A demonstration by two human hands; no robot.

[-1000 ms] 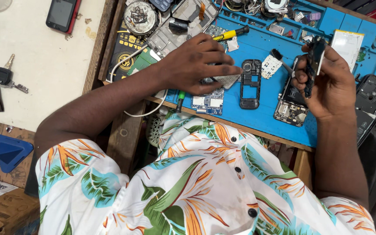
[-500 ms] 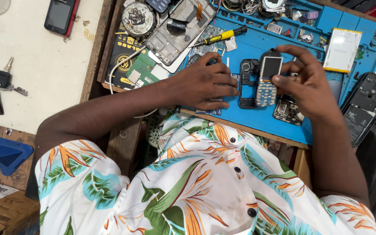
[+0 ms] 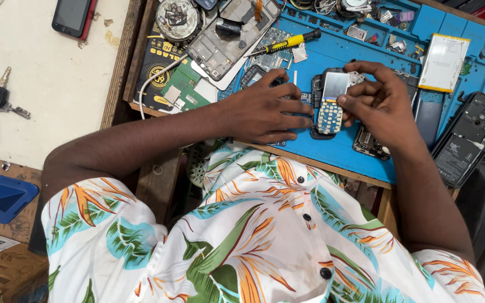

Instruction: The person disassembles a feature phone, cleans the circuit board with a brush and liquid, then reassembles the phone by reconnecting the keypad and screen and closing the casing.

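Head cam: my right hand (image 3: 385, 106) fingers pinch keypad phone (image 3: 330, 104) over blue mat (image 3: 338, 151) on tabletop. Left hand (image 3: 265, 112) flat beside it, fingers spread, gripping nothing. Screwdriver (image 3: 284, 43) nearby.

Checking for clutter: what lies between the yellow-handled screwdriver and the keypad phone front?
In the head view, only bare blue mat separates the screwdriver from the phone front.

Loose parts (image 3: 366, 22) and a yellow screwdriver (image 3: 284, 42) crowd the blue mat's (image 3: 332, 151) far edge; its near strip lies open
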